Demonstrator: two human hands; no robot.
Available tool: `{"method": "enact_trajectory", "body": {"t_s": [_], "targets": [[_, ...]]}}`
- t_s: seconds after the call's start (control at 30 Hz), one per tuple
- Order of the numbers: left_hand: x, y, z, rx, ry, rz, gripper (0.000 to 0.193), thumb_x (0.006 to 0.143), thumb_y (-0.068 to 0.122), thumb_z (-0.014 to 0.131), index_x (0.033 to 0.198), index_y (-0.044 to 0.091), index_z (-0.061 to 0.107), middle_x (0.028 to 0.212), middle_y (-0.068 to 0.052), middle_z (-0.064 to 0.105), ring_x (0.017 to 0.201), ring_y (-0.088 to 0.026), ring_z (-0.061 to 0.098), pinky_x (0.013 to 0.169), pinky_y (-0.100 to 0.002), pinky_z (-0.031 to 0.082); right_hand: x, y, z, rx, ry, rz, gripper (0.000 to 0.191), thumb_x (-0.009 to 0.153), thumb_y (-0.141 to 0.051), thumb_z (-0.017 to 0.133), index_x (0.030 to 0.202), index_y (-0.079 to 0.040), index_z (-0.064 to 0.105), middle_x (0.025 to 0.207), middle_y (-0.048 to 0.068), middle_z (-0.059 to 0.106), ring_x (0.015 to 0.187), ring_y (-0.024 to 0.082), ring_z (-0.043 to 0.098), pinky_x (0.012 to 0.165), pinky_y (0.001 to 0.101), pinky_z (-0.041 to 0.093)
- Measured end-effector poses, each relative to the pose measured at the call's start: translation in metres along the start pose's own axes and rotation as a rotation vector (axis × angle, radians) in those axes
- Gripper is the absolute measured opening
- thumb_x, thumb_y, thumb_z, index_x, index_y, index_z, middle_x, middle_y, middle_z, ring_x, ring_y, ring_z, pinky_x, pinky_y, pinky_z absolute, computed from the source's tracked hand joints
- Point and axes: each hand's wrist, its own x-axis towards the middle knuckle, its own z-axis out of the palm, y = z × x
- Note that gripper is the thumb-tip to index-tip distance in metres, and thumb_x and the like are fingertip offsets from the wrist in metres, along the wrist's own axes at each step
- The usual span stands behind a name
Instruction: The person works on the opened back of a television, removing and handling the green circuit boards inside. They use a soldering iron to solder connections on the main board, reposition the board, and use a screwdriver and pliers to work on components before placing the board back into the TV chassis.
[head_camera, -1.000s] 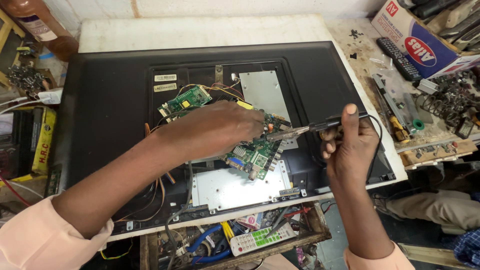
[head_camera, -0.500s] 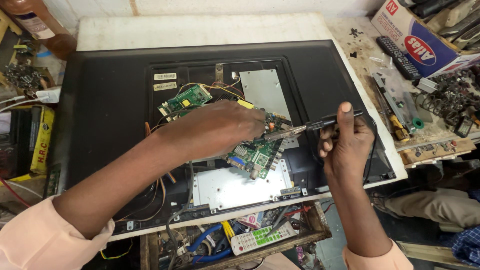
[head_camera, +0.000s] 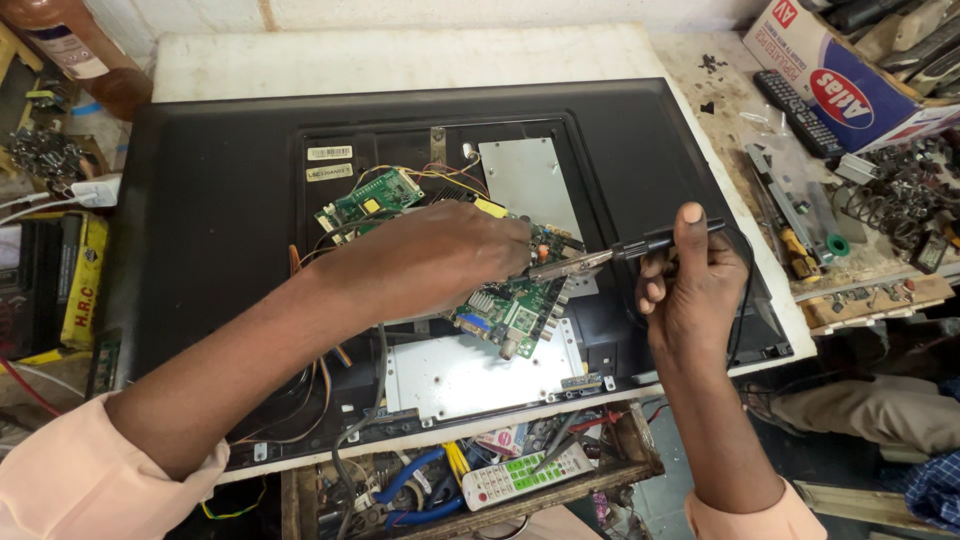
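Observation:
A black flat television (head_camera: 220, 200) lies face down on a white table, its back cover off. My left hand (head_camera: 435, 255) rests over a green circuit board (head_camera: 510, 310) in the open bay, fingers closed down on the board's upper part. My right hand (head_camera: 690, 285) grips the black handle of a soldering iron (head_camera: 600, 255), whose metal tip points left toward the board, just beside my left fingers. A smaller green board (head_camera: 370, 200) with coloured wires sits above my left hand. What lies under my left palm is hidden.
Bare metal plates (head_camera: 470, 375) show inside the bay. An open drawer (head_camera: 470, 480) below holds cables, tools and a white remote (head_camera: 515, 478). To the right lie a black remote (head_camera: 795, 100), a cardboard box (head_camera: 850, 70) and metal scraps. Boxes and wires stand at left.
My right hand has shifted slightly down and left with the soldering iron, bringing the tip nearer the board. My left hand has stayed on the board.

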Motion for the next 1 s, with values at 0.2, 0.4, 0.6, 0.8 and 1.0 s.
{"method": "enact_trajectory", "body": {"t_s": [0.2,0.4,0.6,0.8,1.0], "targets": [[-0.0009,0.0021,0.0012,0.017,-0.006,0.003,0.019,0.08,-0.009,0.064,0.097,-0.002,0.071,0.098,-0.014,0.069,0.091,-0.029,0.071,0.085,-0.045,0.057,-0.0001,0.0008,-0.0008,0.003,-0.008,-0.001,0.045,0.094,-0.046,0.077,0.08,-0.012,0.051,0.059,0.006,0.058,0.041,0.009,0.049,0.033,0.0231,0.038],[0.0011,0.0044,0.0011,0.006,-0.035,-0.028,0.016,0.082,-0.009,0.065,0.094,0.0,0.071,0.094,-0.012,0.068,0.089,-0.027,0.072,0.08,-0.042,0.059,-0.0021,0.0018,-0.0028,-0.013,-0.012,-0.008,0.047,0.095,-0.046,0.077,0.08,-0.012,0.05,0.06,0.005,0.057,0.042,0.008,0.05,0.034,0.0234,0.039],[0.0001,0.0042,0.001,0.006,-0.041,-0.029,0.019,0.08,-0.011,0.065,0.095,0.0,0.071,0.094,-0.012,0.067,0.09,-0.027,0.071,0.083,-0.044,0.057,-0.0021,0.0027,-0.0014,-0.005,-0.007,-0.006,0.045,0.094,-0.047,0.077,0.082,-0.011,0.052,0.06,0.005,0.057,0.042,0.008,0.05,0.034,0.023,0.039],[-0.0026,0.0031,0.0037,-0.008,-0.034,-0.03,0.022,0.08,-0.009,0.066,0.099,0.001,0.072,0.098,-0.011,0.068,0.094,-0.028,0.07,0.087,-0.045,0.055,-0.0019,0.0053,-0.0009,0.008,0.011,0.016,0.044,0.094,-0.045,0.077,0.081,-0.012,0.051,0.059,0.005,0.057,0.04,0.008,0.049,0.034,0.023,0.039],[-0.0031,0.0024,0.0049,-0.007,-0.002,-0.008,0.021,0.08,-0.009,0.065,0.098,0.0,0.072,0.101,-0.012,0.069,0.094,-0.029,0.07,0.087,-0.045,0.056,-0.002,0.0079,-0.0008,0.034,-0.02,0.008,0.043,0.094,-0.044,0.078,0.083,-0.012,0.053,0.06,0.005,0.058,0.042,0.008,0.05,0.035,0.0226,0.039]]}}
